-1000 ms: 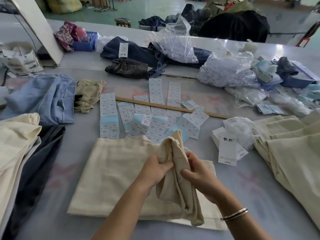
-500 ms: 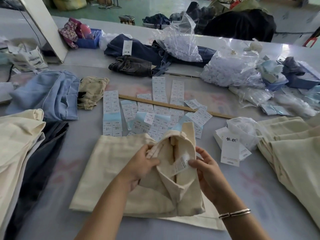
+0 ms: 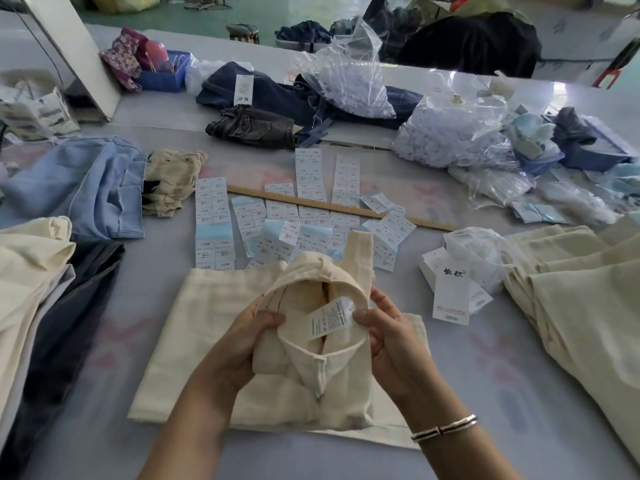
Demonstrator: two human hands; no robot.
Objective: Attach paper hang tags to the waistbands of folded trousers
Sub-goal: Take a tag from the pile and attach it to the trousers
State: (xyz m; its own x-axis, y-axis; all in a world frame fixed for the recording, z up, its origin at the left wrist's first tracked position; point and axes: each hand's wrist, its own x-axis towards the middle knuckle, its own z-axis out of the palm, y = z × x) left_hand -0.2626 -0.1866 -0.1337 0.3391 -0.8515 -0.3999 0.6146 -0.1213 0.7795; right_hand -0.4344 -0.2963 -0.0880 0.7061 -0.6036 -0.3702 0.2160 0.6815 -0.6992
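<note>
Cream woven trousers [image 3: 311, 368] sit bunched in our grip above the bench [image 3: 519, 393], waistband spread into an oval. Our left hand [image 3: 239, 344] clutches its edge; our right hand [image 3: 388, 337] pinches the white sewn-in label [image 3: 330, 318]. Paper tags [image 3: 450, 292] lie just right.

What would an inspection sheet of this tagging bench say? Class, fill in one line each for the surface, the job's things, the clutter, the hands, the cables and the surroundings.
Surface: pale grey worktable, faint pink marks.
Job's things: cream folded trousers lifted, waistband open, white sewn-in label exposed; white paper hang tags stacked to the right; printed sticker sheets; cream trouser pile.
Clutter: wooden ruler, clear plastic bags, dark denim garments, light blue garment.
Hands: left hand grips waistband; right hand pinches label.
Cables: nothing seen.
Surroundings: green floor, dark clothing heaps behind.
</note>
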